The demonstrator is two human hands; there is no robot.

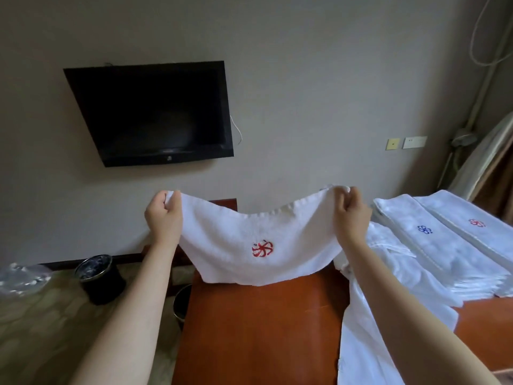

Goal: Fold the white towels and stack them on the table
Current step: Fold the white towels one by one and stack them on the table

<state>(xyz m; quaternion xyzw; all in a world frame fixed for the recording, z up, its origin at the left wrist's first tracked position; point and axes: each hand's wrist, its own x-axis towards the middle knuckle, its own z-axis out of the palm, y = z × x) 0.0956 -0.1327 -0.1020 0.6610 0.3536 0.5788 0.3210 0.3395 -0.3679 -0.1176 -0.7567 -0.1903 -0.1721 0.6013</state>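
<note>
Two hands hold one white towel [249, 232] in the air over a reddish-brown table [258, 329]. The left hand [163, 215] pinches one top corner with curled fingers, and the right hand [351, 212] pinches the other top corner the same way. Between the grips the top edge sags in a curve, and a red emblem [262, 248] sits below that dip. The hem hangs lowest of all; whether it touches the table cannot be told. Beyond the right grip lie folded towels [433, 232], side by side, and under the right forearm spreads a loose white cloth [369, 315]. Below and outside the left grip, a black bin [100, 276] stands on the floor. The slack middle could make the fold land crooked, with corners mismatched. A light pinch might slip, dropping a corner. Swinging the towel toward the right grip's side could drag the loose cloth or nudge the folded towels.
</note>
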